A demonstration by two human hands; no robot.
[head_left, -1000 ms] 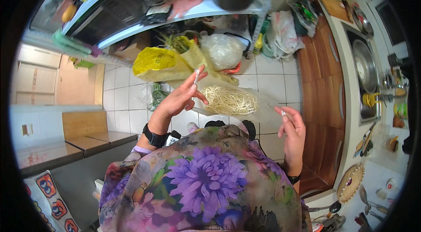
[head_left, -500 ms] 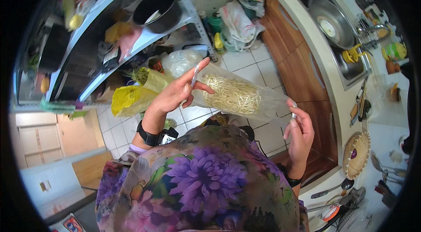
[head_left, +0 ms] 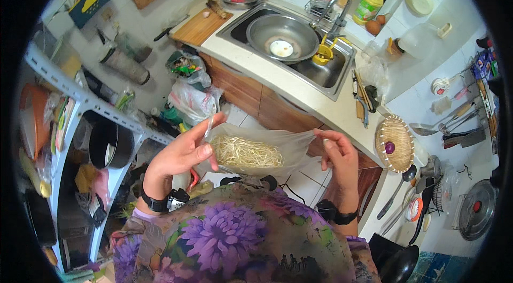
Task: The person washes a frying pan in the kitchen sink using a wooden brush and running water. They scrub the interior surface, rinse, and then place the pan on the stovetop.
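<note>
A translucent plastic bag (head_left: 297,145) of bean sprouts (head_left: 248,152) hangs between my two hands, in front of my floral apron (head_left: 224,232). My left hand (head_left: 184,149) holds the bag's left end, with a twisted white strip of it over the fingers. The right end is pinched between the thumb and fingers of my right hand (head_left: 340,156), which stretches the film sideways. The pale sprouts lie toward the left part of the bag. I wear a dark band on each wrist.
Ahead is a counter with a double sink (head_left: 337,77) and a large metal basin (head_left: 255,34). A cutting board (head_left: 187,30) lies left of it. An oval wicker basket (head_left: 402,160) with a purple onion stands right. Metal shelving (head_left: 101,102) fills the left side.
My view has swung right, from the shelves and floor toward the sink counter. Both hands keep their hold on the bag, which now appears before the counter.
</note>
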